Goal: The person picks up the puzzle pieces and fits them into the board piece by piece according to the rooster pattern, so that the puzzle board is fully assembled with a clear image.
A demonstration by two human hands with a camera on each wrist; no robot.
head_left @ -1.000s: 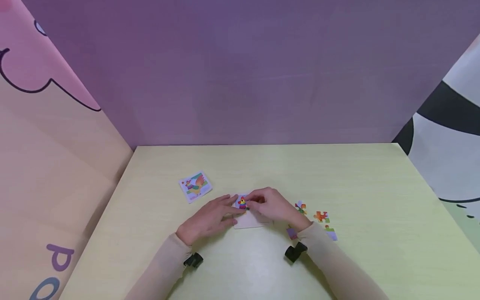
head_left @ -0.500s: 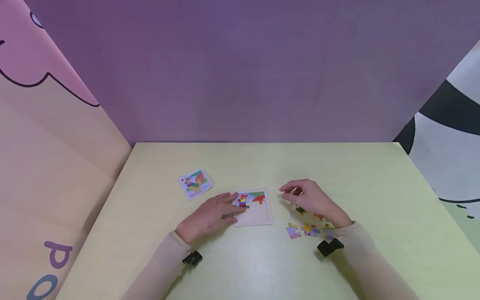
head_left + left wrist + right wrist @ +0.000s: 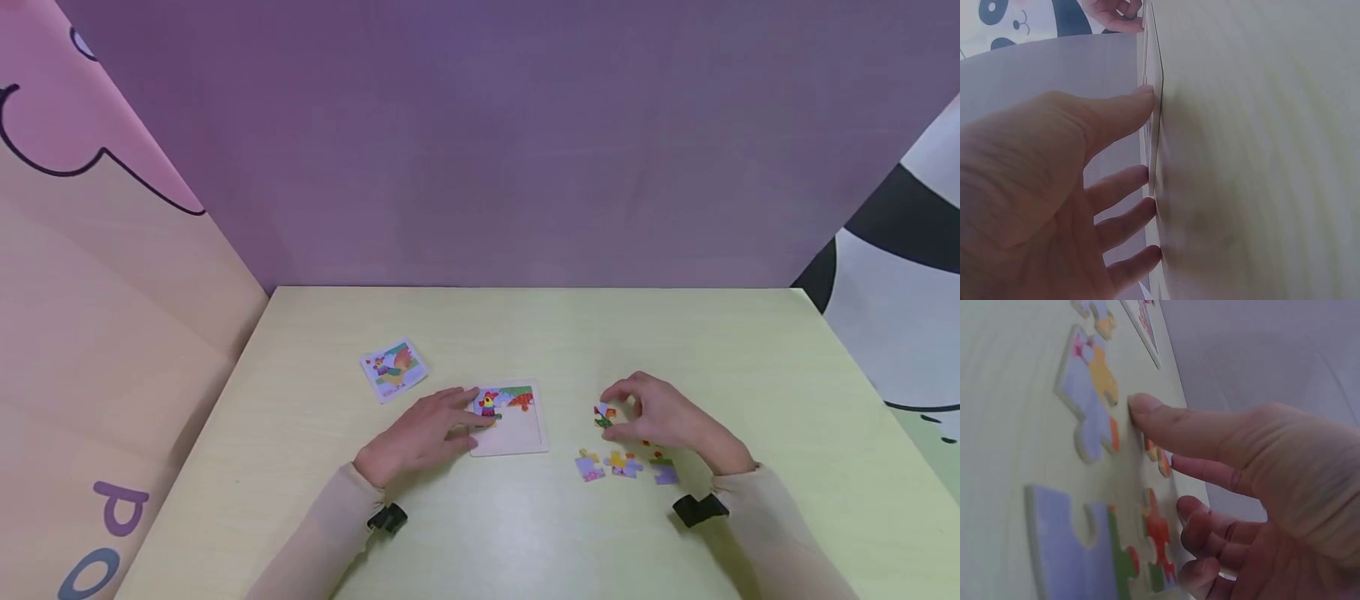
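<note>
A square white puzzle tray [image 3: 508, 452] lies on the table, with colourful jigsaw pieces [image 3: 521, 401] along its top and upper left. My left hand [image 3: 423, 433] rests at the tray's left side, fingers extended over its edge; in the left wrist view the thumb [image 3: 1132, 112] touches the rim. To the right, my right hand [image 3: 660, 412] pinches a jigsaw piece [image 3: 603, 415] of green, red and orange between thumb and index finger. That piece is mostly hidden behind the thumb [image 3: 1179, 428] in the right wrist view.
Several loose jigsaw pieces [image 3: 622, 464] lie below and beside my right hand, one with a green strip [image 3: 1072, 550]. A small picture card [image 3: 393, 370] lies at the upper left. A purple panel [image 3: 525, 150] stands behind the table [image 3: 480, 533].
My right hand has left the tray and moved right to the loose pieces, where it takes hold of one. A piece with orange now shows at the tray's upper right. The left hand stays put.
</note>
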